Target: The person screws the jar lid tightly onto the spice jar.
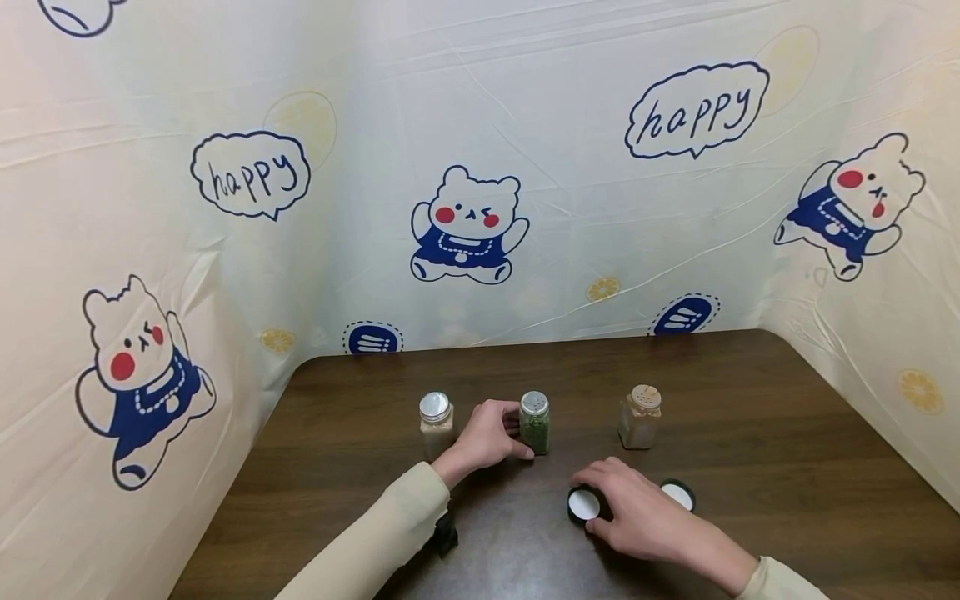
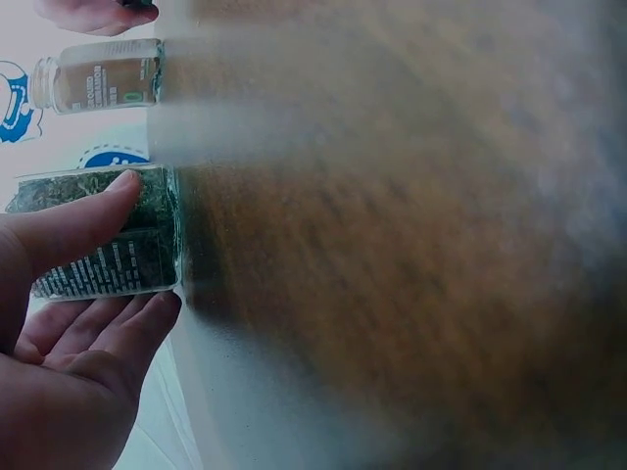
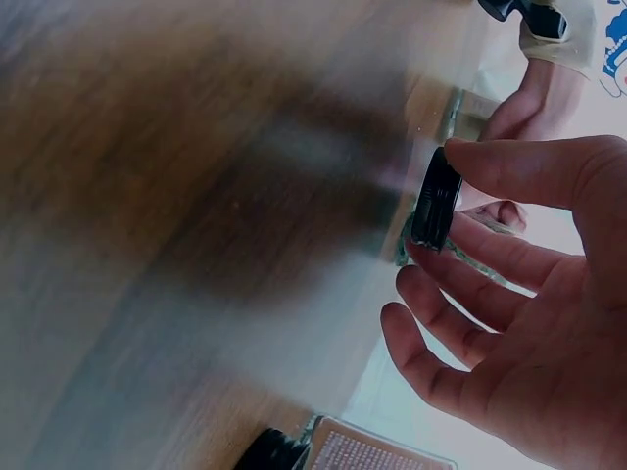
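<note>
A clear glass jar of green dried herbs (image 1: 536, 425), topped with a perforated metallic shaker cap, stands near the table's middle. My left hand (image 1: 483, 437) grips it, the thumb (image 2: 83, 223) across its side and the other fingers around the opposite side. Nearer to me, my right hand (image 1: 637, 508) pinches a black lid (image 3: 437, 199) by its rim between thumb and fingers. That lid's white inner face shows in the head view. A second black lid (image 1: 678, 496) with a white inside lies just right of the right hand, partly hidden by it.
A jar of pale contents (image 1: 437, 425) with a silver cap stands left of the left hand, partly covered by it. At the right stands a jar of brown powder (image 1: 640, 419) with a shaker top. Printed curtains (image 1: 570, 242) surround the dark wooden table (image 1: 780, 433).
</note>
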`<state>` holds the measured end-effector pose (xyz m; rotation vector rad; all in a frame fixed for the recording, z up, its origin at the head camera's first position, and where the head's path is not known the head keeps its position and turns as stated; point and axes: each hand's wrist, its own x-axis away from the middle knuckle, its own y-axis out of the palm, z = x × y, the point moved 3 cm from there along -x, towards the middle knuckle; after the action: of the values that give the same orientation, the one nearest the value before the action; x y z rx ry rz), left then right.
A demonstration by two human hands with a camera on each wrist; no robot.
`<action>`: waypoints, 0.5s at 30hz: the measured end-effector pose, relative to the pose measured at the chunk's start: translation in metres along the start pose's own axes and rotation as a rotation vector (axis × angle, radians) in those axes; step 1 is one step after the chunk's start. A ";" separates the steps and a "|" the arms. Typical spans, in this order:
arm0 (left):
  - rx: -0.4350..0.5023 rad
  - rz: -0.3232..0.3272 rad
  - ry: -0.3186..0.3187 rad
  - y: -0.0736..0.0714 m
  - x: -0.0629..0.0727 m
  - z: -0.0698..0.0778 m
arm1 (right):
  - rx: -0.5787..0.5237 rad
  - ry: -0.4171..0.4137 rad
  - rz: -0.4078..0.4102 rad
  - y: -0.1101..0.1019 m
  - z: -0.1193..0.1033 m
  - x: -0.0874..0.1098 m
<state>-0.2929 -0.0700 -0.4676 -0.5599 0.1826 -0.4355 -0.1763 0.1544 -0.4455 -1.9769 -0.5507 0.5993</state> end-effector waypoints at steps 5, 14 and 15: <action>-0.005 0.004 -0.004 0.000 0.000 0.000 | -0.007 -0.005 0.013 -0.001 0.002 0.000; -0.006 -0.001 -0.012 0.000 0.000 0.000 | 0.002 0.003 0.023 -0.003 0.004 0.000; -0.007 -0.002 -0.013 0.000 0.000 0.000 | 0.004 0.006 0.023 -0.004 0.004 0.000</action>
<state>-0.2928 -0.0701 -0.4670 -0.5701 0.1716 -0.4329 -0.1795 0.1584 -0.4439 -1.9827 -0.5232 0.6076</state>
